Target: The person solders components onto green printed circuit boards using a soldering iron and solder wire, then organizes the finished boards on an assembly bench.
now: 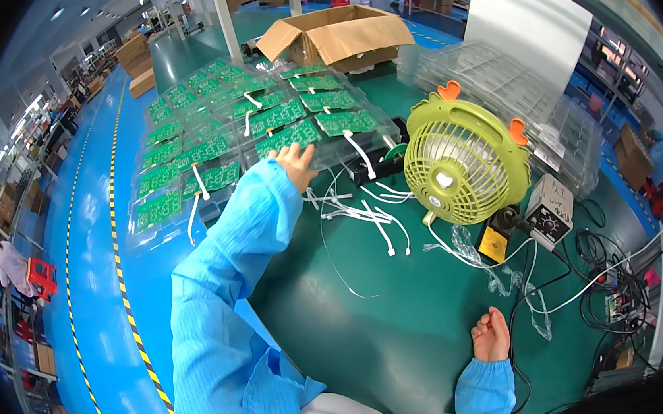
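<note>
My left hand (295,165) reaches over the near edge of the clear plastic trays, its fingers apart and touching the near edge of a green circuit board (287,138). Whether the fingertips grip that board, I cannot tell. Several more green boards lie in rows in the trays (160,238), some with short white cables (359,155) hanging off them. Loose white cables (360,214) are scattered on the green mat just right of my left hand. Low on the right, my right hand (490,337) rests on the mat with loosely curled fingers and nothing visible in it.
A yellow-green fan (467,160) stands right of the trays. Beside it are a soldering-iron stand with a yellow sponge (493,244), a grey control box (550,210) and tangled black cords (604,260). Farther back are an open cardboard box (339,35) and stacked clear trays (495,79).
</note>
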{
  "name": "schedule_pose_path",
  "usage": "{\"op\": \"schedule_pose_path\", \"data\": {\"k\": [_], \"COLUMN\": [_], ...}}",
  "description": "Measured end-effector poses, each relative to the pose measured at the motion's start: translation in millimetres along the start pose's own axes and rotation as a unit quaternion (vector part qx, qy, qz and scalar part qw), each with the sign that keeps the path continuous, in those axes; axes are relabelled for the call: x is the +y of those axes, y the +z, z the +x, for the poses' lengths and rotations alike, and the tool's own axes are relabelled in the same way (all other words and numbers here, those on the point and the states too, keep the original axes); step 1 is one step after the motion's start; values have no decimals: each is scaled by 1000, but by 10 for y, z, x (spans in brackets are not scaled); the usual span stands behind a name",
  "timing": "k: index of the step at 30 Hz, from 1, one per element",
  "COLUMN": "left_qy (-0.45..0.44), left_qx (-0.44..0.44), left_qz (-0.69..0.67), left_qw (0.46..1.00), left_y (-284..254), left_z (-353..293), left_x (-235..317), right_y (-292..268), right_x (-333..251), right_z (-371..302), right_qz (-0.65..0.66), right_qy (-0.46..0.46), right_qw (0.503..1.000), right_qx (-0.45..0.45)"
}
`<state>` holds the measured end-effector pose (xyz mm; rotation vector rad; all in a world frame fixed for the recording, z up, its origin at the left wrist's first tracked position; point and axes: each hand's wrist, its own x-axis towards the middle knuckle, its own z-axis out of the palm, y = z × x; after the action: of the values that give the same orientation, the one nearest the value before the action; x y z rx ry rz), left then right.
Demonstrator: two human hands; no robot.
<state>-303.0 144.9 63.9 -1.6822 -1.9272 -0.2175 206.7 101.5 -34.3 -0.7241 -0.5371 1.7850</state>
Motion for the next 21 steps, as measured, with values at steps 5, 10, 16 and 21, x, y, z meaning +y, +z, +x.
{"op": "schedule_pose_path", "data": {"k": [5, 10, 16, 21], "left_qy": [-43, -9, 23, -312], "left_qx": [-47, -88, 50, -54], "left_qz": [-21, 24, -133, -61], "left_qw": [998, 996, 990, 947], "left_y": [76, -330, -1327, -965], "left_z": [168, 150, -335, -860], "left_x": [155, 418, -144, -1612], "right_y": [14, -49, -110, -114], "right_x": [12, 7, -48, -25], "right_z": [-32, -44, -7, 13], "right_qz": [-2, -15, -17, -14], "right_qy": [12, 5, -7, 0], "right_qw": [1000, 1000, 1000, 1000], "right_qx": [-15, 2, -2, -16]}}
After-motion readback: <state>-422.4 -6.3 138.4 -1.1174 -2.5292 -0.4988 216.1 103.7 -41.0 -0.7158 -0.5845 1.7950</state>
